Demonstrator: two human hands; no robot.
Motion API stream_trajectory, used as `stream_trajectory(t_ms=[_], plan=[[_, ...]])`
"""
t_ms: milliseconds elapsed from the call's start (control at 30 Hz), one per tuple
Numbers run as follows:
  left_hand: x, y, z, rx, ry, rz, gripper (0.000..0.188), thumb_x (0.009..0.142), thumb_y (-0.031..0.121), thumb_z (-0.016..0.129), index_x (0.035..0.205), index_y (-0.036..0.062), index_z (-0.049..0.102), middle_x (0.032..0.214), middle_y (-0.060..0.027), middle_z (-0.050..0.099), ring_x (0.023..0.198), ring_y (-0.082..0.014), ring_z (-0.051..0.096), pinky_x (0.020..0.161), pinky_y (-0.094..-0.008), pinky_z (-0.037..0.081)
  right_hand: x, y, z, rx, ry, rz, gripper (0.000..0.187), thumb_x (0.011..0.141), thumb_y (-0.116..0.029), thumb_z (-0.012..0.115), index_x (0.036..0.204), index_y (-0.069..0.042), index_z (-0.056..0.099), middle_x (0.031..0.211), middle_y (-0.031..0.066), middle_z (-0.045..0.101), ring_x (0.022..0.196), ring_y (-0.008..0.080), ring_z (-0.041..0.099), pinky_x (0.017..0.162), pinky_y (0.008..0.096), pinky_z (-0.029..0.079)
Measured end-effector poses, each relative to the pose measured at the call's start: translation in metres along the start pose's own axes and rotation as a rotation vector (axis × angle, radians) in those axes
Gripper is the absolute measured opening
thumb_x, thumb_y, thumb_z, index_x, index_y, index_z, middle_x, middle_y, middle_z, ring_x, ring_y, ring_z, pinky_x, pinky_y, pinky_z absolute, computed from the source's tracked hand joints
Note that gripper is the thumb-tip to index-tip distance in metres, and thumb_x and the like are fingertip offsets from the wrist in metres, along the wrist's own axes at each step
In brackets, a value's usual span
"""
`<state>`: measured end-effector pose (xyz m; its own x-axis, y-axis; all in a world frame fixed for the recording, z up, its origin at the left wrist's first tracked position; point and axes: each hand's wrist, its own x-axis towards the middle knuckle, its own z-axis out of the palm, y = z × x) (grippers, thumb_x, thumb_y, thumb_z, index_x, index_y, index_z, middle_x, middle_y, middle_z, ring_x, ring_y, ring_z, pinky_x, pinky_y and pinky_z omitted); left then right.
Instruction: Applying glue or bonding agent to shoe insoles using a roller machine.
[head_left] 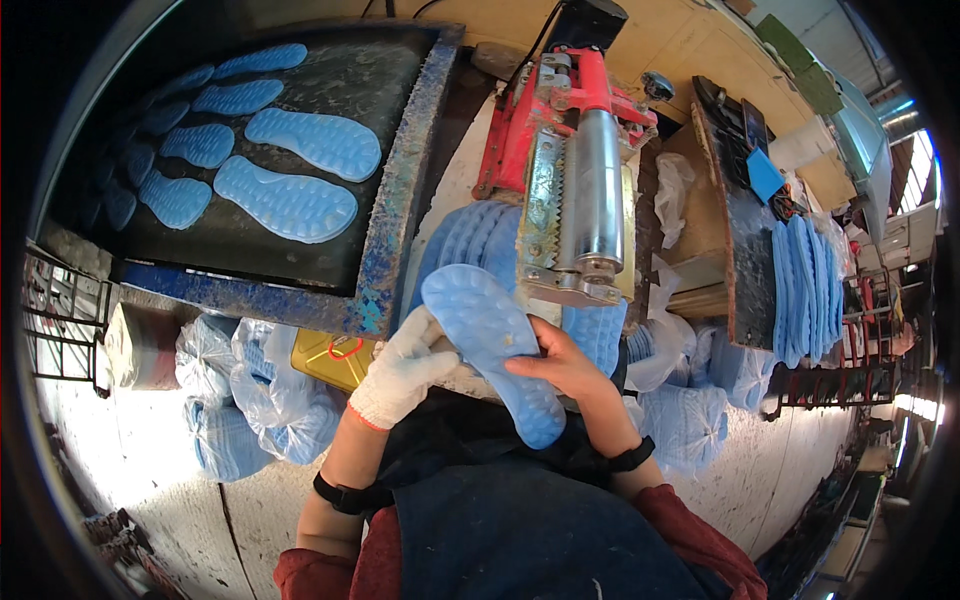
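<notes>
Blue insoles [287, 200] lie loose on a black tray [395, 190], apparently awaiting handling, near bagged insoles [225, 440] that look finished. A gloved left hand [400, 370], half-open, meets the edge of a single insole [480, 315], pinched beneath the thumb of the bare right hand [570, 362]; an insole row [805, 290] stands beyond.

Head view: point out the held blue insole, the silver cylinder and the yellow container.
Held blue insole [486, 337]: head view, middle of the face turned to the camera.
Silver cylinder [597, 190]: head view, middle of its shiny barrel.
Yellow container [322, 362]: head view, yellow surface beside the red part.
</notes>
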<state>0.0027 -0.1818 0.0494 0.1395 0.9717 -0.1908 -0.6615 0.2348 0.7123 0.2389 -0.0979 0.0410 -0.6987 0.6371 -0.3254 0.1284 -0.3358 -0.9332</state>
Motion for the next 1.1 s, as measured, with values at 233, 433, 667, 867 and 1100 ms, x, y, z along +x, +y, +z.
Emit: stream_trajectory(t_ms=[233, 433, 667, 867, 1100], plan=[[-0.013, 0.025, 0.010, 0.428, 0.095, -0.035, 0.053, 0.092, 0.004, 0.050, 0.143, -0.0009, 0.037, 0.128, -0.0191, 0.057, 0.109, -0.0250, 0.060, 0.091, -0.0368, 0.051, -0.044, 0.017, -0.055, 0.284, 0.366, -0.017, 0.057, 0.092, 0.000, 0.059, 0.146, -0.005, 0.043, 0.131, 0.0043, 0.059, 0.118, 0.0153, 0.056, 0.102, 0.0321, 0.043], [-0.012, 0.043, 0.026, 0.369, 0.124, 0.003, 0.049, 0.091, 0.000, 0.050, 0.140, 0.0004, 0.043, 0.124, -0.0174, 0.061, 0.106, -0.0234, 0.062, 0.092, -0.0358, 0.051, -0.063, -0.012, -0.094, 0.166, 0.687, -0.425, 0.050, 0.095, 0.000, 0.055, 0.144, -0.005, 0.046, 0.138, 0.0060, 0.054, 0.121, 0.0160, 0.053, 0.104, 0.0336, 0.042], [0.003, 0.059, 0.047, 0.360, 0.034, 0.285, 0.051, 0.099, 0.023, 0.053, 0.143, 0.0006, 0.039, 0.126, -0.0165, 0.060, 0.110, -0.0231, 0.060, 0.092, -0.0371, 0.051, -0.025, -0.072, -0.116, -0.955, 0.869, -0.733, 0.049, 0.092, 0.006, 0.047, 0.138, -0.009, 0.055, 0.138, 0.0146, 0.054, 0.125, 0.0270, 0.053, 0.105, 0.0350, 0.040], [0.034, 0.075, 0.076, 0.328, -0.046, 0.520, 0.080, 0.099, 0.062, 0.038, 0.150, 0.0011, 0.030, 0.138, -0.0222, 0.053, 0.121, -0.0301, 0.057, 0.096, -0.0408, 0.051, -0.014, -0.088, -0.097, -0.973, 0.800, -0.783, 0.061, 0.083, 0.013, 0.056, 0.137, -0.015, 0.056, 0.134, 0.0135, 0.055, 0.122, 0.0321, 0.054, 0.099, 0.0384, 0.047], [0.096, 0.095, 0.108, 0.358, -0.170, 0.678, 0.087, 0.099, 0.065, 0.032, 0.156, 0.0020, 0.018, 0.160, -0.0213, 0.022, 0.148, -0.0327, 0.023, 0.120, -0.0453, 0.022, -0.022, -0.062, -0.099, -0.785, 0.904, -0.644, 0.061, 0.086, 0.001, 0.066, 0.142, -0.009, 0.047, 0.135, 0.0134, 0.053, 0.121, 0.0278, 0.055, 0.097, 0.0356, 0.048]])
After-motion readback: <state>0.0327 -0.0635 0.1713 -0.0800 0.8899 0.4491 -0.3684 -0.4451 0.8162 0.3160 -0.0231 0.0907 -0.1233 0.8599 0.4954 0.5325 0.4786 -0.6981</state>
